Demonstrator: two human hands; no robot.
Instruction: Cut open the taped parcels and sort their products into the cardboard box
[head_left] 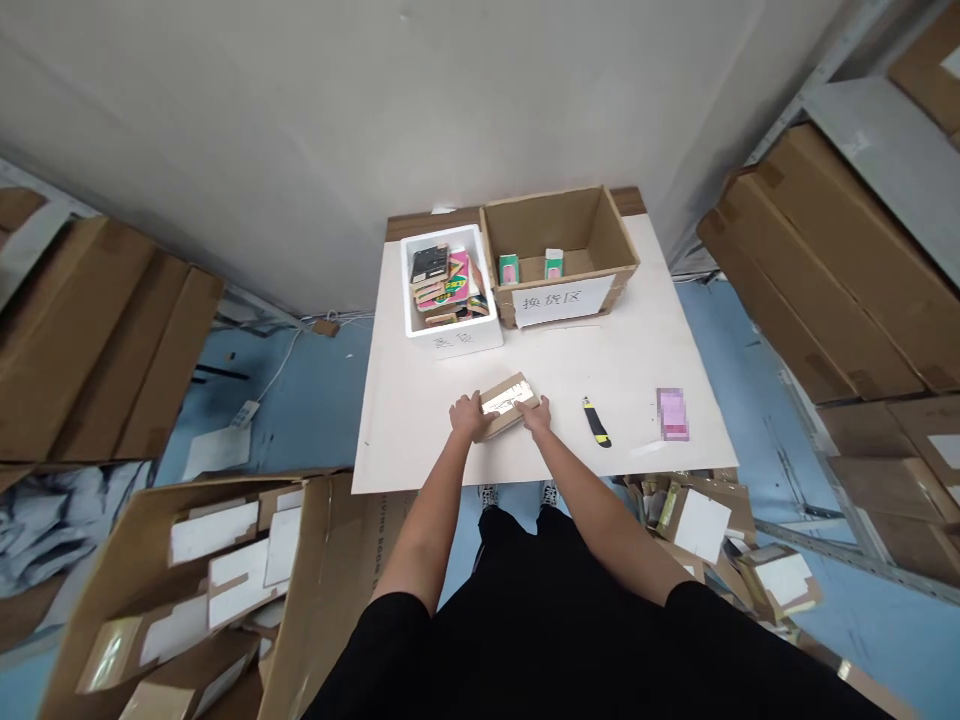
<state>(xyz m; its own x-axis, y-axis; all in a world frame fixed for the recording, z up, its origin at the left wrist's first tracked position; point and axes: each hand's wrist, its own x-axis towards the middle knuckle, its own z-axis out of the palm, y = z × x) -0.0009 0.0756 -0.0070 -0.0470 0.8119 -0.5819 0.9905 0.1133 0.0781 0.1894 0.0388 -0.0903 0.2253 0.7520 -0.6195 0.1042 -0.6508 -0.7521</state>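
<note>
A small brown cardboard box [491, 430] with a white label on top is near the front of the white table [420, 440]. My left hand [470, 415] grips its left end, and my right hand [534, 412] grips its right end. To the right of my right hand lies a black and yellow utility knife [596, 422]. Farther right on the table is a pink, pixelated rectangle [673, 414]; what it is cannot be made out.
Behind the box stand a white foam bin [469, 338] of small packages and an open carton [626, 262] holding two small green-and-white boxes. A large carton [315, 570] of labelled parcels is at the lower left. More parcels [701, 525] lie at the lower right. Loaded shelves flank both sides.
</note>
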